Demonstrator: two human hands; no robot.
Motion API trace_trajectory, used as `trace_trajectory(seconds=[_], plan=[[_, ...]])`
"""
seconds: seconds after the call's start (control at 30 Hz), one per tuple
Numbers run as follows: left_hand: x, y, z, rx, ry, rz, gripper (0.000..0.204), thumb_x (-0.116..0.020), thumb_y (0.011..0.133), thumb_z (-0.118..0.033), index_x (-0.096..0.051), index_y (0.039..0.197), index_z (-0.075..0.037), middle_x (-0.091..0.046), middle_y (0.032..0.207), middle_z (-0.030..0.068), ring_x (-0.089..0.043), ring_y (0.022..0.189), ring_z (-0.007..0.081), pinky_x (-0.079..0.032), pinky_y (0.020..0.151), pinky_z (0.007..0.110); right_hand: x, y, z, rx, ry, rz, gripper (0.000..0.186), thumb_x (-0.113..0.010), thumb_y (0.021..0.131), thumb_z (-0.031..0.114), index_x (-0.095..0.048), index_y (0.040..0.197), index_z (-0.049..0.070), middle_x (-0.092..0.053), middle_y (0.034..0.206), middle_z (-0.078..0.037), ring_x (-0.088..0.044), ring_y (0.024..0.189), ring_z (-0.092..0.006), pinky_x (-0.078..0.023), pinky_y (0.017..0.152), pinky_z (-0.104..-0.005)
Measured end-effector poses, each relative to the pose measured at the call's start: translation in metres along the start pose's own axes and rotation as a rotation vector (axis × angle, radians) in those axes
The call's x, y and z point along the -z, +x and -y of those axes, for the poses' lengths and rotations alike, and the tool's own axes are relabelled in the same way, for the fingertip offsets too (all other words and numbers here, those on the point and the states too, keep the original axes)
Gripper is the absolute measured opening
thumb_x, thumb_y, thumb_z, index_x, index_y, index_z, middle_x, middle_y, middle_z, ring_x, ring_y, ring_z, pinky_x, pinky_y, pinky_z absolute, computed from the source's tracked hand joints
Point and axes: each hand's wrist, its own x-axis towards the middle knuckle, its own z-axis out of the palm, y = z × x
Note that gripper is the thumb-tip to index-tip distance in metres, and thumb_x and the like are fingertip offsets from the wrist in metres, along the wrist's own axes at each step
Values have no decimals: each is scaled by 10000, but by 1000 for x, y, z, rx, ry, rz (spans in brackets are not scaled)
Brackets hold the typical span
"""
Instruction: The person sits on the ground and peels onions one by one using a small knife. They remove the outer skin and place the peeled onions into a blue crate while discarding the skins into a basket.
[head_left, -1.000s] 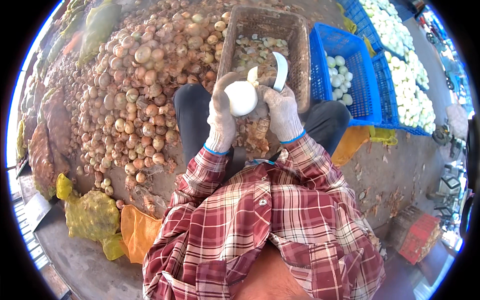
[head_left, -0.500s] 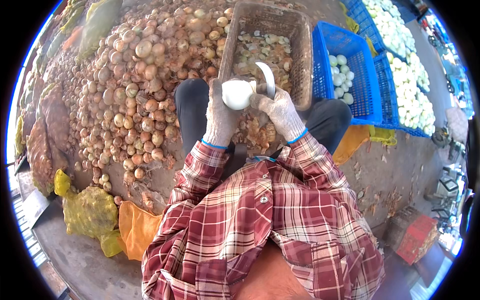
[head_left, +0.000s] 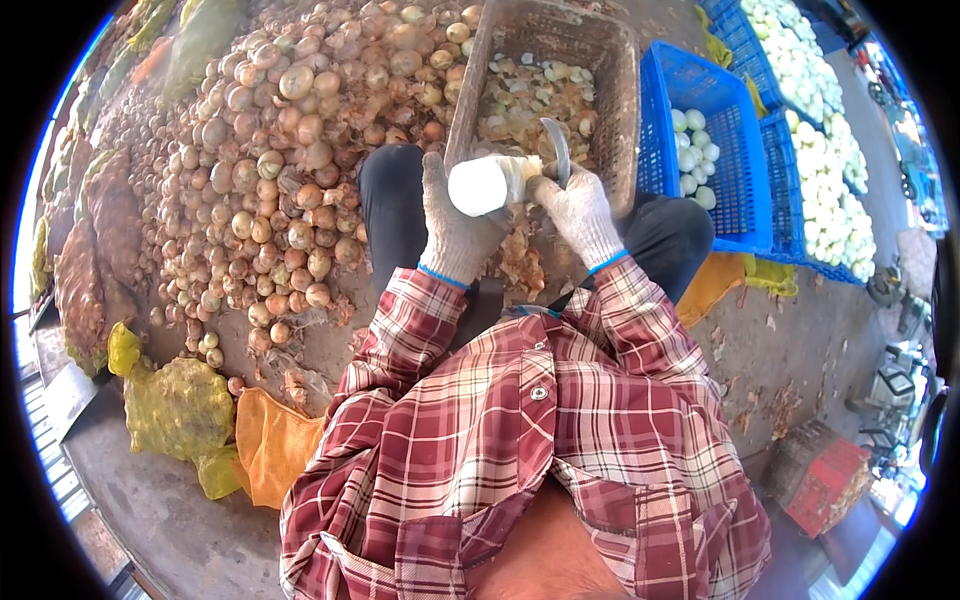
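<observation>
A mostly white, peeled onion (head_left: 476,187) rests in my gloved left hand (head_left: 456,235), whose fingers wrap round its left and lower sides. From the onion's right side a pale, papery strip of skin (head_left: 522,170) stretches toward my gloved right hand (head_left: 582,214). That hand is closed round a small curved knife (head_left: 557,145). Its blade points up and away from me, apart from the onion; the handle is hidden in the glove. The right thumb and fingertips meet the end of the skin strip.
Beyond my hands stands a dirty brown crate (head_left: 625,120) with onion skins inside. A blue crate (head_left: 745,150) at right holds peeled onions; more fill other crates (head_left: 825,190). Unpeeled onions (head_left: 270,190) cover the floor at left, near mesh sacks (head_left: 180,410). A red-sided box (head_left: 830,490) sits lower right.
My right hand has moved slightly right, away from the onion, and the skin strip now stretches between them. The knife blade has turned and shifted right. My left hand still grips the onion.
</observation>
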Motion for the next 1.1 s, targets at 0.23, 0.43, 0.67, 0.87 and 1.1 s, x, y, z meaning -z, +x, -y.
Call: trace_trajectory(seconds=[0.23, 0.43, 0.67, 0.87, 1.1], plan=[[25, 12, -15, -104, 13, 127, 737, -493, 871, -668, -574, 1147, 10, -648, 1051, 140, -632, 956, 280, -523, 750, 394, 76, -32, 45, -182, 299, 524, 239, -569, 929, 185, -578, 1131, 58, -619, 735, -26, -567, 565, -69, -442, 439, -196], [27, 20, -26, -198, 440, 498, 839, -531, 834, -707, -547, 1202, 47, -646, 1109, 166, -644, 995, 268, -537, 834, 397, 42, -31, 52, 42, -439, 633, 358, -502, 896, 268, -588, 1173, 59, -663, 894, -222, -662, 803, -358, -531, 739, -437], [-50, 14, -50, -158, 2007, 258, 341, -666, 851, -308, -692, 1040, -25, -688, 934, 82, -642, 870, 156, -496, 806, 286, 51, -31, 36, 480, -1047, 509, 186, -507, 839, 137, -581, 975, 32, -657, 739, -177, -674, 747, -353, -530, 649, -451], [-20, 72, -51, -282, 1158, -52, 261, -644, 881, -240, -698, 1026, -29, -677, 872, 69, -655, 742, 141, -526, 651, 251, 75, -36, 12, 531, -1053, 257, 223, -529, 828, 122, -578, 1029, 40, -654, 692, -147, -662, 620, -302, -519, 577, -416], [-25, 84, -56, -386, 1694, 129, 375, -651, 819, -384, -644, 1082, -117, -676, 1005, 99, -657, 899, 231, -514, 754, 364, 127, -43, -48, 349, -1087, -370, 241, -627, 898, 131, -645, 1114, 26, -656, 809, -153, -649, 678, -290, -522, 603, -389]])
